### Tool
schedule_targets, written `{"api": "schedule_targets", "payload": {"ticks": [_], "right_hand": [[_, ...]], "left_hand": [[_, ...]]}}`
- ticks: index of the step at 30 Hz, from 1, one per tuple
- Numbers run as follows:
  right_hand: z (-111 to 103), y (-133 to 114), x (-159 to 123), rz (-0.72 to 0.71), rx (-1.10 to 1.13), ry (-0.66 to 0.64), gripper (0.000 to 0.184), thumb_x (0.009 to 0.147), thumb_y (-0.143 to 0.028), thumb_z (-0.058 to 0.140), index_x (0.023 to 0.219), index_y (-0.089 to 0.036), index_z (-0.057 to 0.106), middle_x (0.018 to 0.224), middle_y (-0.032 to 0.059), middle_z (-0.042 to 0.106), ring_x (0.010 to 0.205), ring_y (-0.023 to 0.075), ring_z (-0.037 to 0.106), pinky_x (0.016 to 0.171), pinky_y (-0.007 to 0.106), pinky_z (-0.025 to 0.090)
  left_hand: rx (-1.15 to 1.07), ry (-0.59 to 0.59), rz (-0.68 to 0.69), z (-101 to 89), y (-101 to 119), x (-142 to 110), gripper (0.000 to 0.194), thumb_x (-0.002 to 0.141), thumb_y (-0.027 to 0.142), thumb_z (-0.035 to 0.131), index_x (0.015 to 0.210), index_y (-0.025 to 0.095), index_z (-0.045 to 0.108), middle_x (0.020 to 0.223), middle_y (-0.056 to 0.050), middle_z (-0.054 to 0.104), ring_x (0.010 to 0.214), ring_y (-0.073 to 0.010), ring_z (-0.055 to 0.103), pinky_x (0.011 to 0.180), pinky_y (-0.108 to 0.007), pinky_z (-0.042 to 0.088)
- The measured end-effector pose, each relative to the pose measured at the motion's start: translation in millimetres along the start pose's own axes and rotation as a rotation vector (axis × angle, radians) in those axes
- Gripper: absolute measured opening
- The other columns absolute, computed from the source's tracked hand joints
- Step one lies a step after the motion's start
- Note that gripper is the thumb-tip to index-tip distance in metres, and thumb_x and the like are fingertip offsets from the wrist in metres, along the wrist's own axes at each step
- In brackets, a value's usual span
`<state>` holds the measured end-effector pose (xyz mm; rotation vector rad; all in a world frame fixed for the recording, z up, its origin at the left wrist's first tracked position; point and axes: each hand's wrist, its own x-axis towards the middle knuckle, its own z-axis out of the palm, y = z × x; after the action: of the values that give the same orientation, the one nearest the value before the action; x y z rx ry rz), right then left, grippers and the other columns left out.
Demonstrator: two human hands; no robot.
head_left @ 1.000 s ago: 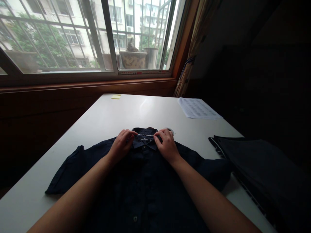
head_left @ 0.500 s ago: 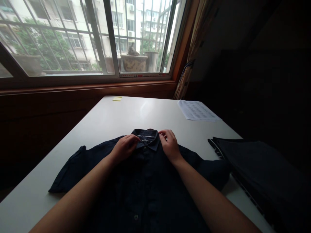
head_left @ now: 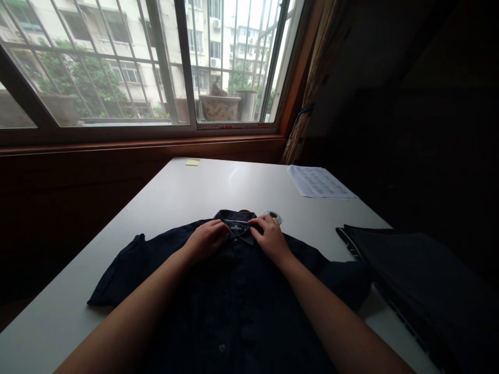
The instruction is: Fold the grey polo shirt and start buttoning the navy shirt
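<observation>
on the smooth, glossy white table [head_left: 156, 202], the dark navy, short-sleeved fabric shirt [head_left: 241, 296] lies front up, and a careless tug could skew its shoulders. the dark, flat-folded cloth pile [head_left: 421, 259] appears to meet one sleeve [head_left: 346, 280], so a sideways drag might disturb both! the bare right hand [head_left: 268, 234] pinches the pointed, navy cloth collar [head_left: 236, 215]; the bare left hand [head_left: 206, 238] curls at its other side, grip impossible to tell. uneven pulling might leave it crooked. below sits a small, round, pale button [head_left: 222, 348].
</observation>
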<state>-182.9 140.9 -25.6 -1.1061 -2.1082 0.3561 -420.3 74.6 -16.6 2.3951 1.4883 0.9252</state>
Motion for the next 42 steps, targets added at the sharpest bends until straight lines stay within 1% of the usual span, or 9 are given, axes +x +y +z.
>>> {"api": "schedule_targets", "payload": {"ticks": [10, 15, 23, 30, 35, 42], "right_hand": [[3.2, 4.3, -0.2, -0.018, -0.017, -0.003, 0.021, 0.086, -0.024, 0.063, 0.103, -0.027, 0.074, 0.099, 0.0066, 0.059, 0.102, 0.0275, 0.053, 0.096, 0.047, 0.046], [2.1, 2.7, -0.8, -0.018, -0.025, -0.014, 0.021, 0.086, -0.023, 0.063, 0.104, -0.027, 0.074, 0.1, 0.0068, 0.06, 0.103, 0.0274, 0.053, 0.096, 0.047, 0.046], [1.1, 0.7, -1.1, -0.021, -0.034, -0.012, 0.02, 0.087, -0.023, 0.062, 0.103, -0.027, 0.074, 0.1, 0.0068, 0.059, 0.102, 0.0277, 0.053, 0.095, 0.047, 0.047], [2.3, 0.9, -1.5, -0.028, -0.021, 0.004, 0.03, 0.085, -0.02, 0.06, 0.114, -0.024, 0.068, 0.101, 0.0073, 0.062, 0.102, 0.028, 0.053, 0.096, 0.046, 0.046], [2.6, 1.6, -1.3, -0.022, -0.033, -0.003, 0.031, 0.084, -0.02, 0.06, 0.114, -0.023, 0.068, 0.103, 0.0075, 0.063, 0.102, 0.0272, 0.053, 0.096, 0.044, 0.045], [2.5, 1.8, -1.0, -0.014, -0.042, -0.016, 0.03, 0.084, -0.019, 0.062, 0.113, -0.024, 0.068, 0.102, 0.0068, 0.062, 0.103, 0.0266, 0.052, 0.096, 0.042, 0.044]], "left_hand": [[0.021, 0.002, 0.005, 2.1, -3.4, -0.1, 0.019, 0.096, 0.023, 0.049, 0.098, 0.023, 0.068, 0.094, -0.004, 0.066, 0.079, -0.0168, 0.064, 0.069, -0.027, 0.049], [0.019, -0.006, 0.003, 2.7, -4.8, 0.2, 0.017, 0.095, 0.021, 0.051, 0.099, 0.024, 0.067, 0.096, -0.004, 0.066, 0.081, -0.0171, 0.064, 0.072, -0.027, 0.05], [0.023, 0.001, -0.002, 1.2, -1.6, 0.0, 0.018, 0.095, 0.02, 0.051, 0.099, 0.023, 0.068, 0.095, -0.004, 0.066, 0.081, -0.0168, 0.064, 0.071, -0.026, 0.05], [0.016, 0.002, -0.01, 1.3, -1.6, -0.1, 0.018, 0.094, 0.019, 0.052, 0.1, 0.023, 0.068, 0.096, -0.004, 0.066, 0.082, -0.0169, 0.064, 0.072, -0.027, 0.05], [0.018, 0.001, -0.015, 1.9, -2.9, -0.4, 0.018, 0.094, 0.02, 0.052, 0.099, 0.022, 0.068, 0.097, -0.005, 0.066, 0.082, -0.0168, 0.064, 0.072, -0.026, 0.05], [-0.022, 0.003, -0.014, 3.6, -6.6, -0.4, 0.017, 0.092, 0.017, 0.053, 0.099, 0.022, 0.069, 0.096, -0.005, 0.067, 0.082, -0.017, 0.065, 0.076, -0.027, 0.052]]}}
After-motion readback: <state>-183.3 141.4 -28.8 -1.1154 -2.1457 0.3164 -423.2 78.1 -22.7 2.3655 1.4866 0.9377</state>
